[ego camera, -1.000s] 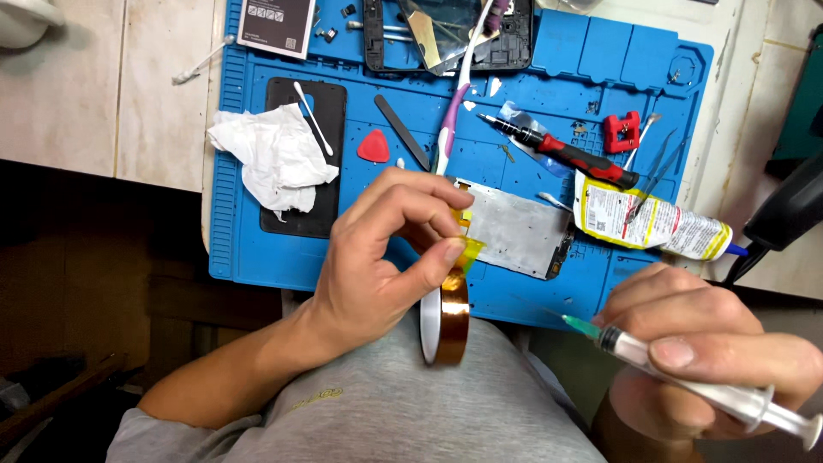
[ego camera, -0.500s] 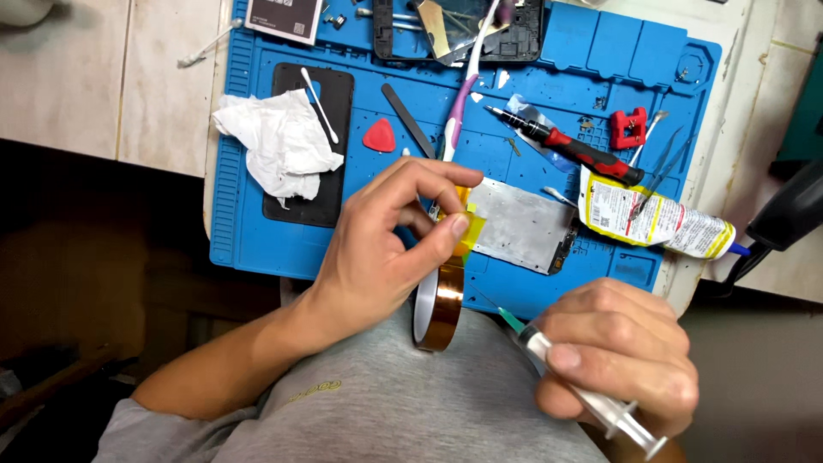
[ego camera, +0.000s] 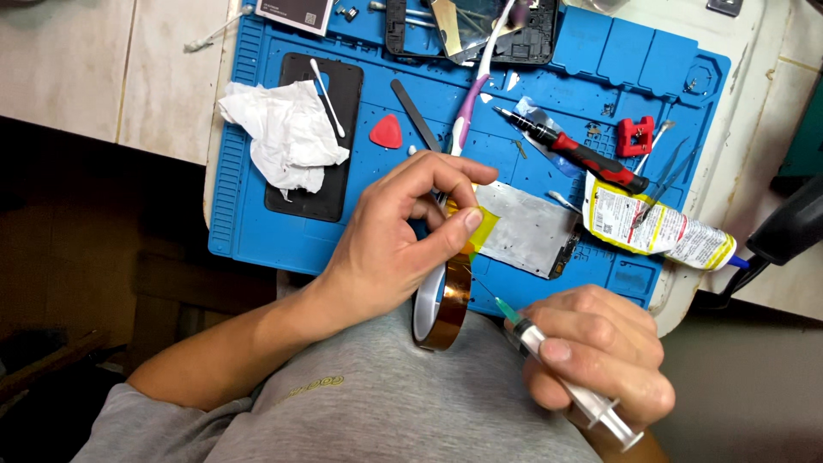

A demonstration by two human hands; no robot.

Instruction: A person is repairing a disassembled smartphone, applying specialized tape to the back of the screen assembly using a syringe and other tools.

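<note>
Your left hand (ego camera: 390,236) pinches amber tape (ego camera: 444,296) against the metal plate (ego camera: 531,230); your right hand (ego camera: 600,360) grips a syringe (ego camera: 557,369). The needle could prick your thumb.

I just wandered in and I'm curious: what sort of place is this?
Probably a phone-repair bench. A blue silicone work mat holds a red-handled precision screwdriver and an opened black phone frame, and the left hand pulls amber tape from its roll.

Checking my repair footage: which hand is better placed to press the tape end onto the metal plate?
Left, probably. The left hand already pinches the tape at the plate; the right hand holds a syringe off the mat.
</note>
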